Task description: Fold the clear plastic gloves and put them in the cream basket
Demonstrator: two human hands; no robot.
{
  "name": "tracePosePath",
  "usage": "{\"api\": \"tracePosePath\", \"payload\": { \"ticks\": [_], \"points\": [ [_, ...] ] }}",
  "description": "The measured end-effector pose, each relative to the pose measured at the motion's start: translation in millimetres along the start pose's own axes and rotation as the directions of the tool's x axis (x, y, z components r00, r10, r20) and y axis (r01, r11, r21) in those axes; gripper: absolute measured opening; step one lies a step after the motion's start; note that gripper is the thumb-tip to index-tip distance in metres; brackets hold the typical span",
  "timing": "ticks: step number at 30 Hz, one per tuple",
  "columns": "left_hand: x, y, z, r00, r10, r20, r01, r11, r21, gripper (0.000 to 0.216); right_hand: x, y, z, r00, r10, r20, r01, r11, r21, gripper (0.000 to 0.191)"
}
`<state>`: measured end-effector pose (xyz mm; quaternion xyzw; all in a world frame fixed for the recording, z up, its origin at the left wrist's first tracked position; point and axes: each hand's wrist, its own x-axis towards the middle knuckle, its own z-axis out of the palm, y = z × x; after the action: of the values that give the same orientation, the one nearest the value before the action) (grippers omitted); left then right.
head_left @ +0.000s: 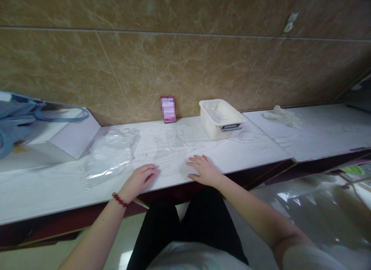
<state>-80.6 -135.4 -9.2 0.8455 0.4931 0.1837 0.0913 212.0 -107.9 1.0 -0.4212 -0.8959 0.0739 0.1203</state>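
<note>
Between my two hands a thin clear plastic bag (171,148) lies flat on the white wood-grain counter (243,154). My left hand (141,178) rests near the counter's front edge, fingers stretched out by the bag's left side, holding nothing. On the other side my right hand (205,170) lies with its fingers spread, close to the bag's right side, also with nothing in it. A larger pile of clear plastic bags (113,156) sits beyond my left hand. Past my right hand stands a cream plastic bin (213,127) with a grey handle and some clear plastic inside.
A phone (168,109) leans upright against the brown tiled wall (179,65). At the left, a white box (72,136) stands with blue fabric (17,119) on it. A crumpled whitish plastic piece (281,116) lies on the right. Below, clear plastic (307,204) covers things.
</note>
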Motion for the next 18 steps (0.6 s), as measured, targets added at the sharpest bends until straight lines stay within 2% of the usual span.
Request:
{"api": "tracePosePath", "payload": {
  "ticks": [4, 7, 12, 15, 18],
  "points": [
    [-3.7, 9.0, -0.9, 0.997, -0.032, -0.074, 0.03, 0.999, -0.031, 0.024, -3.7, -7.5, 6.1, 0.999, 0.028, -0.029, -0.028, 1.0, 0.014, 0.047],
    [-9.8, 15.2, -2.6, 0.994, -0.049, -0.095, 0.042, 0.997, -0.065, 0.021, -1.5, -6.6, 6.0, 0.997, 0.046, -0.055, -0.044, 0.999, 0.023, 0.055],
    [-12.6, 17.3, 0.2, 0.997, -0.025, -0.07, 0.019, 0.996, -0.082, 0.022, 35.0, 17.7, 8.9, 0.975, 0.205, -0.081, -0.204, 0.979, 0.02, 0.055],
    [-12.3, 15.4, 4.2, 0.997, -0.013, -0.08, 0.007, 0.997, -0.076, 0.022, 59.9, 31.4, 13.1, 0.982, 0.185, -0.033, -0.185, 0.983, 0.004, 0.053],
    [-13.1, 13.9, 7.9, 0.994, -0.013, -0.106, 0.005, 0.997, -0.078, 0.02, 70.0, 33.9, 15.4, 0.993, 0.119, 0.003, -0.119, 0.993, -0.028, 0.052]
  ]
}}
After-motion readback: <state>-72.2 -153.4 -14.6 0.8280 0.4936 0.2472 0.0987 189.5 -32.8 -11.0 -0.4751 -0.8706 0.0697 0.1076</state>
